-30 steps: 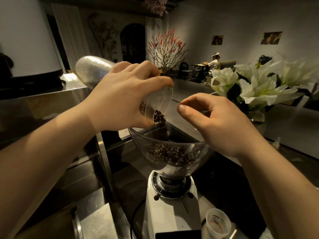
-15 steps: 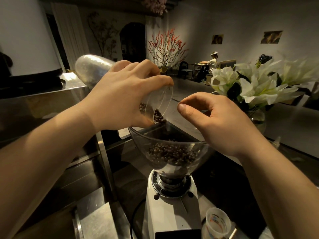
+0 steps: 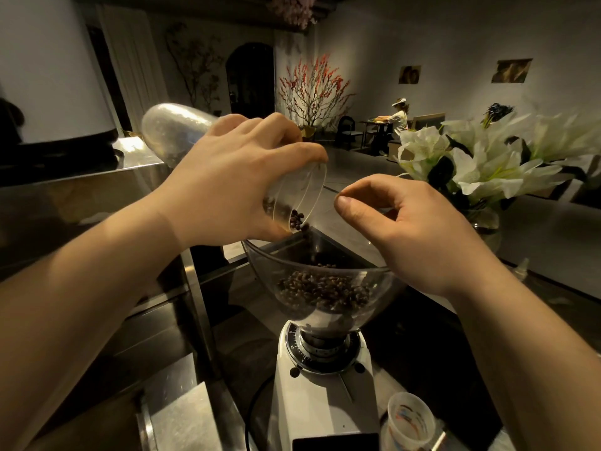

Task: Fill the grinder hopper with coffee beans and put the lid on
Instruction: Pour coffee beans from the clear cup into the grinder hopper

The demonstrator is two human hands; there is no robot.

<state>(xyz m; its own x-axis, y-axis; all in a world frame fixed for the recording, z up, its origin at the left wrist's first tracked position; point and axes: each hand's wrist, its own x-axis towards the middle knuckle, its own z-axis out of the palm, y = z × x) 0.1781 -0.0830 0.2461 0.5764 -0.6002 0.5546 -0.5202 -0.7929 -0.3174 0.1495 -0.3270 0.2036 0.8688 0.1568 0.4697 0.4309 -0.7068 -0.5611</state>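
My left hand (image 3: 234, 190) grips a clear container (image 3: 305, 193) near its mouth and tips it down over the grinder. Its rounded silvery end sticks up behind my knuckles. A few coffee beans (image 3: 296, 219) sit at its lip and drop off the edge. Below, the clear hopper (image 3: 266, 265) of the white grinder (image 3: 318, 402) holds a layer of beans (image 3: 325, 288) at its bottom. My right hand (image 3: 416, 229) hovers at the hopper's right rim, thumb and fingers pinched on the edge of the thin clear lid (image 3: 341, 227), which stands tilted up off the hopper.
A small plastic cup (image 3: 411, 418) stands right of the grinder's base. A glass vase of white lilies (image 3: 481, 164) is close behind my right hand. A steel machine (image 3: 81, 203) fills the left side. A person (image 3: 398, 117) sits far off in the room.
Both hands have stayed almost still. A few more beans have slid to the container's lip and dropped into the hopper.
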